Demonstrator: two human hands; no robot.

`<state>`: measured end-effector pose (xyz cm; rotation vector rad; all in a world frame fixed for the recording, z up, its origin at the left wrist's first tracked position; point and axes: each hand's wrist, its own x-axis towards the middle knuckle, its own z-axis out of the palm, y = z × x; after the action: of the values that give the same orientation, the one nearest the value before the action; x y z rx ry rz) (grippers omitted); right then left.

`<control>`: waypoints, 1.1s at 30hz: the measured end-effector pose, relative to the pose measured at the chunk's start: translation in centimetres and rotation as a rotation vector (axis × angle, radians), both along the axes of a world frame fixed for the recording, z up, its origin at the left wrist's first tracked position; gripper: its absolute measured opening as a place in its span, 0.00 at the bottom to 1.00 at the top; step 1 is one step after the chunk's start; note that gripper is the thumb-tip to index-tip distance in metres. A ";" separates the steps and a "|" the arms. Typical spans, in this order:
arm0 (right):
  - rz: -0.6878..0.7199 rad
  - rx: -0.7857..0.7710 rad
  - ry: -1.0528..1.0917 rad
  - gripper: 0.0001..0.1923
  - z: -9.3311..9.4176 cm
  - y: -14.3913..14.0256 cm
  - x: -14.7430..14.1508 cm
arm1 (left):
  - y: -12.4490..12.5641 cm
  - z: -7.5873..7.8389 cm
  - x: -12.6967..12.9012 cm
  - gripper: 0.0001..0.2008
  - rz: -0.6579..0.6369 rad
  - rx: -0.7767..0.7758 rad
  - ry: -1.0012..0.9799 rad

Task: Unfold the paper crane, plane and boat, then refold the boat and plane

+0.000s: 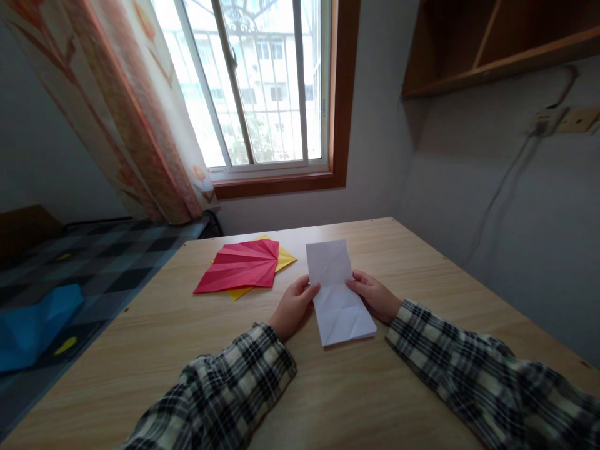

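A folded white sheet of paper (pixel 338 294), longer than wide and marked with crease lines, is held between my two hands over the wooden table. My left hand (pixel 294 306) grips its left edge, thumb on the front face and the other fingers behind. On the opposite edge my right hand (pixel 374 295) pinches it the same way. The paper's lower end shows more than one layer. To the left lies a creased red paper (pixel 244 265) with fan-like folds, partly covering a yellow paper (pixel 285 258) on the tabletop.
The wooden table (pixel 187 356) reaches toward a window (pixel 272 94) with a brown frame. Left of it, a bed with a checked cover (pixel 112 262) bears a blue paper (pixel 42 322). A wooden shelf (pixel 506 69) and a socket with a cord (pixel 546 122) are on the right wall.
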<state>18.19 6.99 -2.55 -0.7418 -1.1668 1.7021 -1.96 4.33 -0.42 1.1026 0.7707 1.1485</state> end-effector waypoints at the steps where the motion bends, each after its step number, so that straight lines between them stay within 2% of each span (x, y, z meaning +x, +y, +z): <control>1: -0.011 0.005 0.002 0.20 0.0 0.0 0.0 | 0.0 0.1 0.0 0.19 -0.005 -0.002 0.001; 8: -0.034 -0.004 0.025 0.19 0.4 -0.3 -0.2 | 0.3 -0.2 -0.3 0.18 0.017 0.002 0.071; 16: -0.038 -0.031 0.025 0.18 0.2 0.0 -0.1 | 0.4 -0.3 -0.2 0.19 0.005 0.001 0.066; 19: -0.105 -0.063 -0.020 0.13 0.2 0.3 -0.5 | 0.5 -0.3 -0.2 0.19 0.018 0.006 0.073; 23: -0.266 -0.136 -0.102 0.07 0.2 0.8 -1.4 | 0.7 -0.4 -0.2 0.19 0.052 -0.035 0.032; 27: -0.404 -0.062 -0.166 0.08 -0.1 0.8 -2.0 | 0.9 -0.5 -0.4 0.17 0.059 -0.093 -0.023; 30: -0.329 -0.012 -0.140 0.11 -0.2 0.2 -1.9 | 1.0 -0.5 -0.4 0.17 0.057 -0.113 -0.044; 33: -0.217 -0.037 -0.108 0.14 0.2 -0.3 -1.3 | 1.0 -0.7 -0.5 0.17 0.040 -0.105 -0.075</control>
<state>16.88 6.71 -2.36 -0.9572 -1.0880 1.5218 -2.42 5.36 -1.08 0.9553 0.7885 1.1634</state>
